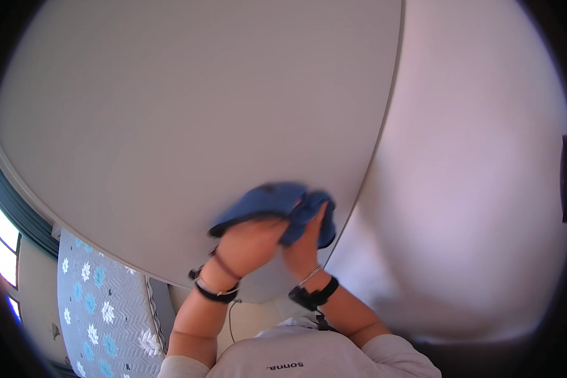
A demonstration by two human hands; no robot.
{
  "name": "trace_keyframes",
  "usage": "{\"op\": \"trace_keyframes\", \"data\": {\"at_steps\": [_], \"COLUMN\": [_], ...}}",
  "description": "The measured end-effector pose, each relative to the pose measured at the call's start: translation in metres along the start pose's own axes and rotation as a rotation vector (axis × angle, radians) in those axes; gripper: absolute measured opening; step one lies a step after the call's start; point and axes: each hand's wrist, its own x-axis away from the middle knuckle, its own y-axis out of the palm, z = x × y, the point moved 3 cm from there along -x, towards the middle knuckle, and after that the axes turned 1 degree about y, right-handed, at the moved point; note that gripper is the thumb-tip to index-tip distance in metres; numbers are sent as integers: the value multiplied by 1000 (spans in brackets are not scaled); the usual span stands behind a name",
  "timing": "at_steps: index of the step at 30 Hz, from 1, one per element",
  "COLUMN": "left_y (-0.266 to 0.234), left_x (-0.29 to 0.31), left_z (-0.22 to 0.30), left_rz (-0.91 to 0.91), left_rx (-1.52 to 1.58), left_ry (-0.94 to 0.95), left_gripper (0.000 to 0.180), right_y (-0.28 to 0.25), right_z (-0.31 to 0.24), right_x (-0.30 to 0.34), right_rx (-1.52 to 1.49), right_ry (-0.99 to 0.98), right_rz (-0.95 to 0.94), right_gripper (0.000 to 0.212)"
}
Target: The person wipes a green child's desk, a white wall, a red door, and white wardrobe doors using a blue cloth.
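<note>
Cloth [261,205], blue with a dark edge, sits just below the centre of the frame, spread wide at its left and bunched at its right. Behind it we see a broad pale grey panel [201,107] filling the upper middle. Our left hand [249,242] is under the spread part, its fingers hidden, so we cannot tell whether they are curled or flat. Our right hand [303,242], just beside it, has its fingers closed around the bunched part. We wear a dark band [217,293] on the left wrist and a black watch-like device [303,297] on the right. At lower left lies a grey bedspread [101,315] with white and blue flowers, below a teal curtain [26,217]; a white wall [472,157] fills the right.
</note>
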Motion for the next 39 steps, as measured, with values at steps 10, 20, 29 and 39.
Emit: {"op": "trace_keyframes", "data": {"at_steps": [10,20,29,39], "left_y": [70,81,106,-10], "left_x": [-33,-64,-15,-50], "left_z": [18,32,13,1], "left_rz": [-57,-42,-59,243], "left_rx": [16,59,-27,-106], "left_ry": [109,195,118,42], "left_gripper": [17,28,30,38], "right_y": [17,-39,2,-40], "right_z": [68,85,107,14], "right_x": [47,-14,45,-60], "right_rx": [-41,-13,163,317], "right_ry": [249,23,160,-139], "right_rz": [3,127,102,241], "right_gripper": [79,65,59,54]}}
